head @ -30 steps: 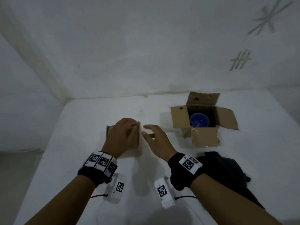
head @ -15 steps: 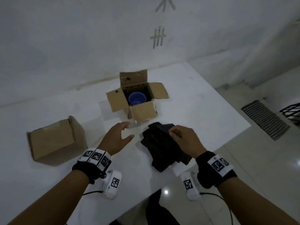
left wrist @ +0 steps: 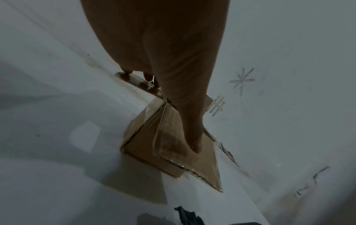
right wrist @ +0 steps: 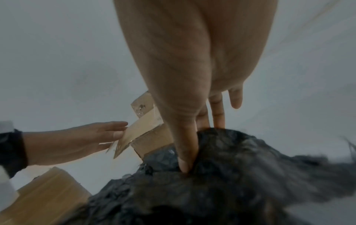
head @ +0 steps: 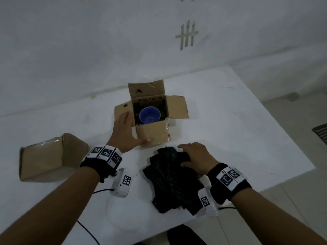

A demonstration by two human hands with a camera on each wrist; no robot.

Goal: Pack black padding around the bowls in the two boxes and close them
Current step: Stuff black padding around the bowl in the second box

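An open cardboard box (head: 154, 137) stands mid-table with a blue bowl (head: 149, 114) inside, its four flaps spread. My left hand (head: 128, 129) lies with straight fingers on the box's left flap, thumb pressed on the front flap (left wrist: 146, 143). A pile of black padding (head: 169, 177) lies near the table's front edge. My right hand (head: 193, 156) pinches the pile's top layer; in the right wrist view the thumb (right wrist: 185, 152) digs into the padding (right wrist: 240, 175). A second box (head: 46, 156) sits shut at the left.
The white table (head: 238, 124) ends close to the right of the padding and at the front, with tiled floor and a grate (head: 321, 133) beyond. A white wall stands right behind the open box.
My left hand left the shut box and moved right onto the open box's flaps. My right hand swung to the padding pile and took hold of its top layer.
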